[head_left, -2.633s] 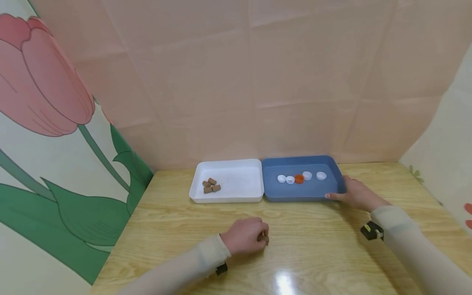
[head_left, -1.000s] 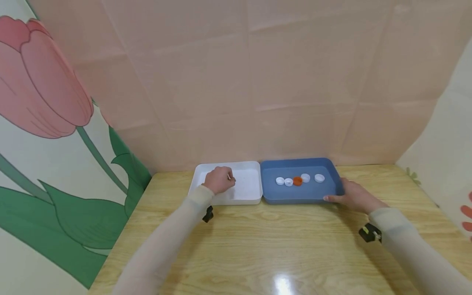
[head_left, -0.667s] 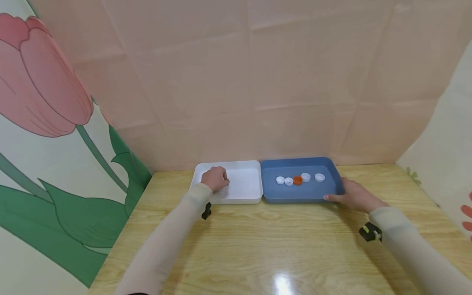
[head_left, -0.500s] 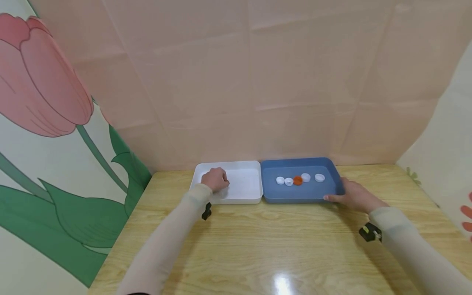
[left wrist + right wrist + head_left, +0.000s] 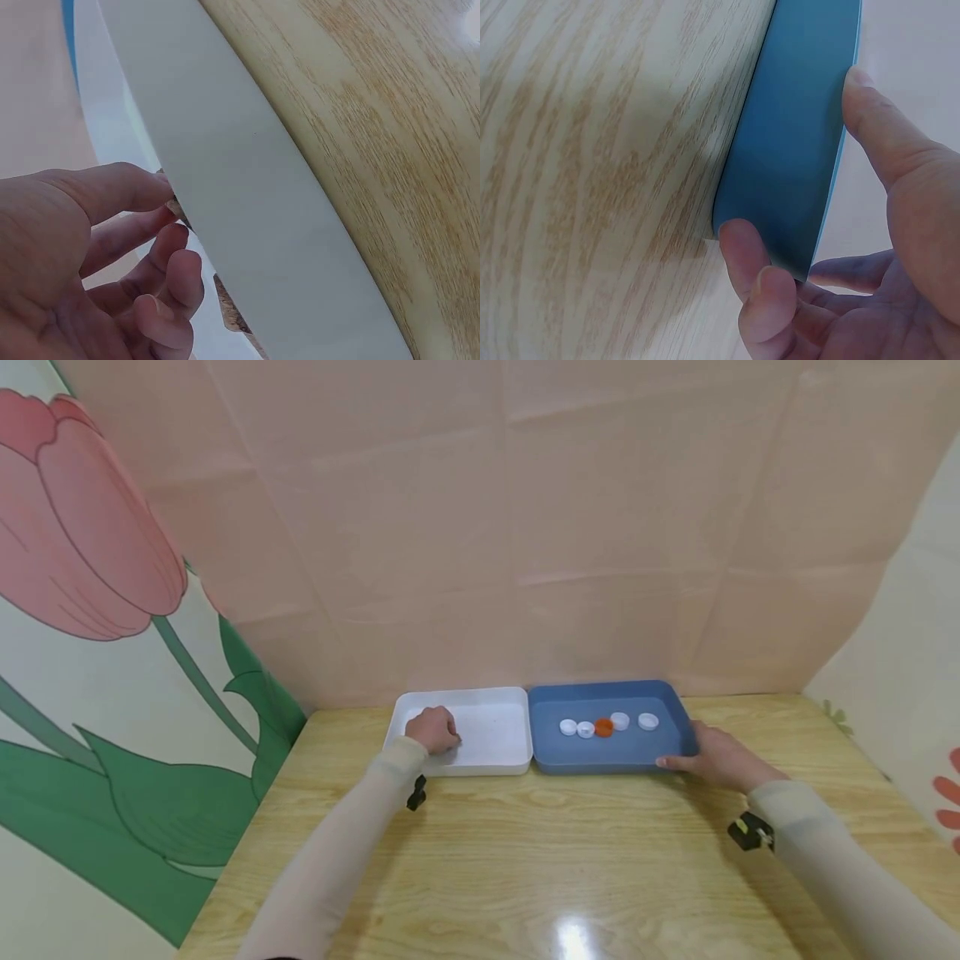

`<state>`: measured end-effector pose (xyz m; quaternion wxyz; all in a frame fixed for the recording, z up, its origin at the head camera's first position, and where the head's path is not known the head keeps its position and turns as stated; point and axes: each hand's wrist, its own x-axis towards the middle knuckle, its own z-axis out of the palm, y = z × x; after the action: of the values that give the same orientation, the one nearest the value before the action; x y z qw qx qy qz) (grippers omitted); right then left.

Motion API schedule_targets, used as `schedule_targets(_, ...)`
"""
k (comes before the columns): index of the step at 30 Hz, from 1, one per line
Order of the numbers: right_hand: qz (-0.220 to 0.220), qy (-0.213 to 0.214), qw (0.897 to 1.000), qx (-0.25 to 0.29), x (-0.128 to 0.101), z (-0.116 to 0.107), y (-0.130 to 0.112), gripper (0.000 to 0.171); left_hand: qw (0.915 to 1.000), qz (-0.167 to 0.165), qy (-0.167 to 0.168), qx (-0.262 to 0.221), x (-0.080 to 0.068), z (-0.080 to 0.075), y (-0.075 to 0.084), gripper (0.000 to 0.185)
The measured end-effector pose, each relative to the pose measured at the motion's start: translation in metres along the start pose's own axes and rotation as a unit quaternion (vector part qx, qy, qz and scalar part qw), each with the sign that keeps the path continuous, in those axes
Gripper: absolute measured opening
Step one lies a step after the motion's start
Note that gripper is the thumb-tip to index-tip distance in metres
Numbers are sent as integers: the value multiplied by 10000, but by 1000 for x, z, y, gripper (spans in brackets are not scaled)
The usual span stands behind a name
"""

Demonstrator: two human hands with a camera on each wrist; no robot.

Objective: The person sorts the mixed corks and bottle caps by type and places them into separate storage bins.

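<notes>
My left hand point(image 5: 432, 731) reaches down into the left part of the white tray point(image 5: 498, 768). In the left wrist view, thumb and forefinger pinch a small brown cork point(image 5: 178, 208), mostly hidden behind the tray wall. Another cork point(image 5: 229, 306) lies farther along inside that wall. At the right, my right hand point(image 5: 722, 756) holds the near right corner of the blue tray point(image 5: 551, 760). Its thumb point(image 5: 866, 101) lies along the rim while the other fingers curl against the outer side and corner. Inside the blue tray are several white bottle caps point(image 5: 648, 722) and an orange cap point(image 5: 603, 727).
Both trays stand side by side at the back of a wooden table point(image 5: 480, 852), close to a pink cloth backdrop point(image 5: 480, 527). A wall with a painted tulip point(image 5: 97, 518) rises on the left, and a pale wall point(image 5: 907, 635) on the right.
From over the table in front, my left hand has moved forward and left into the white tray, covering the corks seen there earlier. The right hand has stayed at the blue tray's corner.
</notes>
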<state>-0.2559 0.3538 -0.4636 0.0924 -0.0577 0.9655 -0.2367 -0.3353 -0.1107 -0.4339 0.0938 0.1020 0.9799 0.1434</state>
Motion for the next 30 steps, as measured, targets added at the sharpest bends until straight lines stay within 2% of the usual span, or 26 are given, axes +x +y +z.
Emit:
schedule_targets(10, -59, 38, 10000, -11, 0, 1, -2, 115, 9999, 61, 28, 146, -4, 0, 1, 32)
schedule_targets(22, -150, 111, 9998, 11, 0, 2, 1, 114, 9999, -11, 115, 33, 1, 2, -6, 28)
schedule_targets(26, -105, 87, 9999, 18, 0, 2, 2, 114, 9991, -44, 427, -59, -2, -1, -8, 20)
schedule_targets(30, -109, 107, 9999, 45, 0, 4, 3, 116, 9959, 84, 903, -52, -14, -7, -6, 19)
